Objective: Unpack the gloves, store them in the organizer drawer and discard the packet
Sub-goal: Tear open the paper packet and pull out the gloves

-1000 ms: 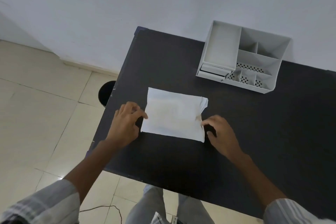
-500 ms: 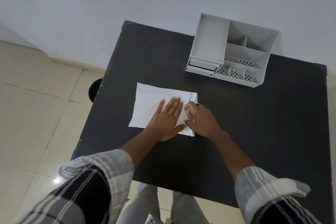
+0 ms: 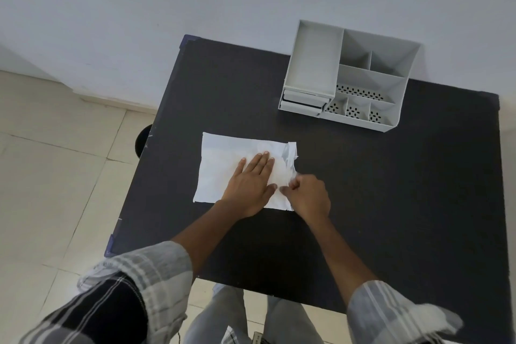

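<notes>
1. A flat, white, crinkled rectangular plastic packet [image 3: 223,165] is lying on the black table [image 3: 391,204].
2. The left hand [image 3: 251,187] is pressing it, fingers spread flat.
3. The right hand [image 3: 307,195] is pinching its torn edge.

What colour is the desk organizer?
Light grey organizer, seen in the head view.

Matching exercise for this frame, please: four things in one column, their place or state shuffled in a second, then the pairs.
1. left hand
2. right hand
3. organizer
4. packet

A. stands at the table's far edge, by the wall
B. lies flat in mid-table
C. pinches the packet's crumpled right edge
D. presses palm-down on the packet

Pairs: 1-D, 2-C, 3-A, 4-B
</notes>
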